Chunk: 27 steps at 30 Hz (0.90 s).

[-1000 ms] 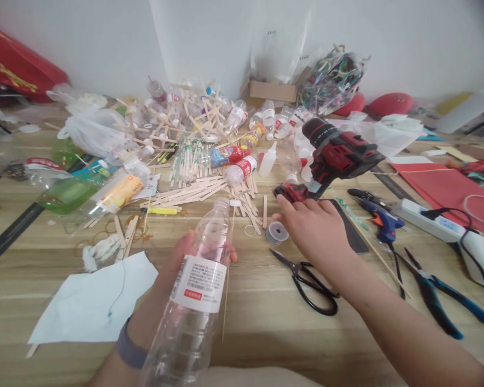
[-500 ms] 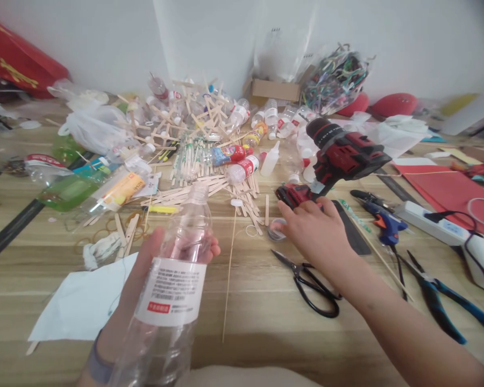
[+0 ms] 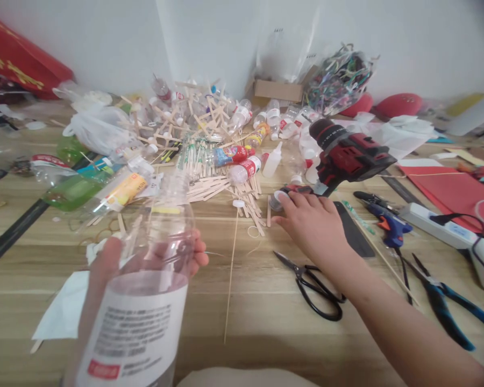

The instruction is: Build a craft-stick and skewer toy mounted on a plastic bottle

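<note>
My left hand (image 3: 108, 263) is wrapped around a clear plastic bottle (image 3: 161, 252), uncapped and tilted with its neck pointing away from me. A white label with black print and a red patch faces me. On the right, the fingers of my right hand (image 3: 312, 215) are closed at a small round clear-and-white spool (image 3: 280, 200), partly hidden by them. Just beyond that hand stands a red and black cordless drill (image 3: 349, 153), its base partly covered. Black-handled scissors (image 3: 312, 287) lie below the hand. A thin stick with a white cap (image 3: 237, 203) lies between my hands.
Wooden sticks (image 3: 212, 188) and plastic bottles (image 3: 244, 169) are heaped toward the wall. Pliers (image 3: 443, 301), a blue glue gun (image 3: 391, 226), a power strip (image 3: 438, 226) and red sheets (image 3: 447, 188) lie at right. A white cloth (image 3: 62, 309) is at left.
The bottle has come nearer to me and to the left with my left hand. The small round spool has shifted away from me, toward the drill's base, at my right fingers.
</note>
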Each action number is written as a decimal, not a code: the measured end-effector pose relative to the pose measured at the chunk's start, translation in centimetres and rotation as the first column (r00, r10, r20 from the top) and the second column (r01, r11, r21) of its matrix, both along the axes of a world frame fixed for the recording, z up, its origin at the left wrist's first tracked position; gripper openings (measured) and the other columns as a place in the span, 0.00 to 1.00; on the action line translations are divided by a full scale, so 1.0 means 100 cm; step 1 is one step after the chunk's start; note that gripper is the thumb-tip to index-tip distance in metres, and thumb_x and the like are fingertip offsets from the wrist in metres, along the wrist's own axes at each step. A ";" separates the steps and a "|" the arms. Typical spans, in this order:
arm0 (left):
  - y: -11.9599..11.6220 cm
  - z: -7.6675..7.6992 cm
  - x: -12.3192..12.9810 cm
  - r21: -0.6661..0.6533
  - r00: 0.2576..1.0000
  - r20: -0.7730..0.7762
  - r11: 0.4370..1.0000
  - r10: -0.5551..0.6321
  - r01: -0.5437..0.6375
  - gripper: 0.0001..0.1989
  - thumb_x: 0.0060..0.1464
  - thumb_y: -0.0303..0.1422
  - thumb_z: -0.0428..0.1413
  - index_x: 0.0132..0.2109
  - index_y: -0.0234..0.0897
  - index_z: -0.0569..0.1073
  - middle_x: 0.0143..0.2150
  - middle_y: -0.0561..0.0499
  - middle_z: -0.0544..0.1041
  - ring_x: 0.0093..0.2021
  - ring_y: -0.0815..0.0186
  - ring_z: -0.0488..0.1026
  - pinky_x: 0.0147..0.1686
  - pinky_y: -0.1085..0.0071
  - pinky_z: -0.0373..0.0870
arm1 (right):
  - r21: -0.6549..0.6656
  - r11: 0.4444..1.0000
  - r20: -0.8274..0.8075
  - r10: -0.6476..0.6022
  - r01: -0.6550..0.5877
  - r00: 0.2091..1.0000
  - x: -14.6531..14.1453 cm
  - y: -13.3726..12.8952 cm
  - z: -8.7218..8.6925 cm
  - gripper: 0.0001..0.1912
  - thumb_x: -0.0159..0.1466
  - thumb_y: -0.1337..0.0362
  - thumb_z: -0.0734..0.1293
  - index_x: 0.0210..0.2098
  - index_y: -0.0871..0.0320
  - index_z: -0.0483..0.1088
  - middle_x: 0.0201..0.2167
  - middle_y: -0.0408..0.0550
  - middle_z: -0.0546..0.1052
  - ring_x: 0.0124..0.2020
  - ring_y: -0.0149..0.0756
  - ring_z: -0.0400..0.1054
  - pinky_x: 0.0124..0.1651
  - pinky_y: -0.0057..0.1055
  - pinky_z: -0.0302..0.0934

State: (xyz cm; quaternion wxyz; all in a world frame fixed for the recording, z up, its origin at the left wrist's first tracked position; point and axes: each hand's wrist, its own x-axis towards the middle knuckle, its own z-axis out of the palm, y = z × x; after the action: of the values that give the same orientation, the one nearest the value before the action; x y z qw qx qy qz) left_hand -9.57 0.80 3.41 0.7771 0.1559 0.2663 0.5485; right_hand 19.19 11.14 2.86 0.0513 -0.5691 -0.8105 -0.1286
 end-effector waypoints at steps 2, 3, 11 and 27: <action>0.006 -0.010 0.012 0.034 0.998 0.038 0.998 -0.059 0.057 0.35 0.56 0.57 0.52 0.49 0.29 0.80 0.44 0.42 0.83 0.46 0.57 0.79 0.52 0.69 0.73 | -0.032 0.994 -0.077 0.100 -0.103 0.992 -0.005 -0.012 0.007 0.15 0.68 0.62 0.65 0.51 0.62 0.74 0.49 0.62 0.79 0.50 0.56 0.72 0.49 0.47 0.62; 0.008 -0.013 0.019 0.035 0.995 0.055 0.996 -0.080 0.078 0.33 0.56 0.56 0.52 0.48 0.28 0.81 0.44 0.42 0.83 0.45 0.59 0.79 0.52 0.69 0.73 | -0.063 0.983 -0.136 0.161 -0.171 0.978 -0.009 -0.020 0.009 0.13 0.69 0.62 0.64 0.49 0.59 0.74 0.49 0.57 0.80 0.50 0.50 0.73 0.50 0.43 0.63; 0.015 -0.014 0.049 -0.094 0.989 0.059 0.985 -0.137 0.142 0.28 0.54 0.52 0.59 0.44 0.27 0.80 0.40 0.44 0.83 0.41 0.65 0.79 0.46 0.78 0.72 | -0.371 0.777 -0.877 -0.112 -0.509 0.468 -0.042 -0.086 -0.014 0.17 0.72 0.61 0.55 0.51 0.57 0.71 0.25 0.41 0.76 0.27 0.31 0.70 0.32 0.27 0.65; 0.028 -0.022 0.048 -0.115 0.995 0.025 0.988 -0.101 0.103 0.25 0.58 0.48 0.58 0.47 0.27 0.79 0.44 0.42 0.83 0.43 0.65 0.80 0.48 0.78 0.73 | -0.443 0.851 -0.789 -0.219 -0.284 0.574 0.018 -0.114 -0.045 0.23 0.73 0.54 0.53 0.50 0.57 0.75 0.14 0.37 0.64 0.15 0.30 0.61 0.21 0.26 0.59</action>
State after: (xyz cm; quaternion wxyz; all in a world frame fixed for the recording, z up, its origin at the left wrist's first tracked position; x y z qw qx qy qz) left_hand -4.79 3.56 1.18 0.8145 0.1186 0.2818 0.4930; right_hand 21.01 -0.30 -1.65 0.2644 -0.5380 -0.7067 0.3759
